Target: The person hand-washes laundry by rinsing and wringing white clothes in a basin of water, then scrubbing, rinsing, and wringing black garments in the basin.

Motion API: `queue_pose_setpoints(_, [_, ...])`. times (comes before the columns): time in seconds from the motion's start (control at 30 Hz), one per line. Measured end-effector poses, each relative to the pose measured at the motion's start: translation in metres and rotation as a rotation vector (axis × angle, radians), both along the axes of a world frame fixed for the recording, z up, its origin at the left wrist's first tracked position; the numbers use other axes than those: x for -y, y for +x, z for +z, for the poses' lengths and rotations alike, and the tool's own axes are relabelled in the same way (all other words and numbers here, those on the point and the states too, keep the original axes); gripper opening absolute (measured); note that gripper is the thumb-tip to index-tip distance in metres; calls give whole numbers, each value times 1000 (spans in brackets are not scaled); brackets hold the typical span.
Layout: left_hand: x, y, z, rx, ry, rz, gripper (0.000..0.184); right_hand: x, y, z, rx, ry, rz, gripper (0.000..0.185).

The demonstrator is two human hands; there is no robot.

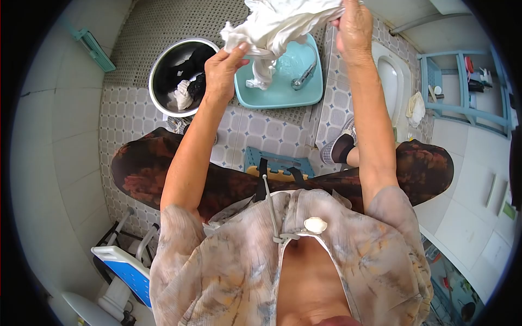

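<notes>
A white cloth garment [277,24] is stretched between my two hands above a turquoise basin [280,99]. My left hand [222,70] pinches its left end, and my right hand [354,30] grips the upper right end. One part of the cloth hangs down into the basin. Inside the basin lies a shower head [302,80] on a hose, with some water beneath. Left of the basin stands a round metal bowl [156,81] holding dark cloth [198,60] and a bunched white piece [183,96]. The garment's exact kind cannot be made out.
A squat toilet [389,79] is set in the floor at right, beside a blue shelf rack [465,108] with small items. A low blue stool [277,161] is between my legs. A blue and white folding chair [128,274] stands lower left. A perforated mat [163,24] covers the far floor.
</notes>
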State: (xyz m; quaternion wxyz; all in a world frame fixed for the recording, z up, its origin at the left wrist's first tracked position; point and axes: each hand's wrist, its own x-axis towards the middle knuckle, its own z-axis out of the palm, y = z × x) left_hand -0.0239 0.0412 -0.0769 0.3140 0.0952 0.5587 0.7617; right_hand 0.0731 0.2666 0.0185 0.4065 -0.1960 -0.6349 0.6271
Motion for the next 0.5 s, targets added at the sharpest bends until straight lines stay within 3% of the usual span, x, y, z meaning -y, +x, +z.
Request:
queue_pose_setpoints(0.13, [16,-18,-7,320,196,203,40,-34,13,8,-65,-142,-88,44])
queue_pose_setpoints(0.23, [21,-27,-1,266,150,276,36,-47,17,15,-207,-147,-40,40])
queue_pose_setpoints(0.5, [22,-56,35,130,418,297,44,-50,23,52,-370,-180,-145,35])
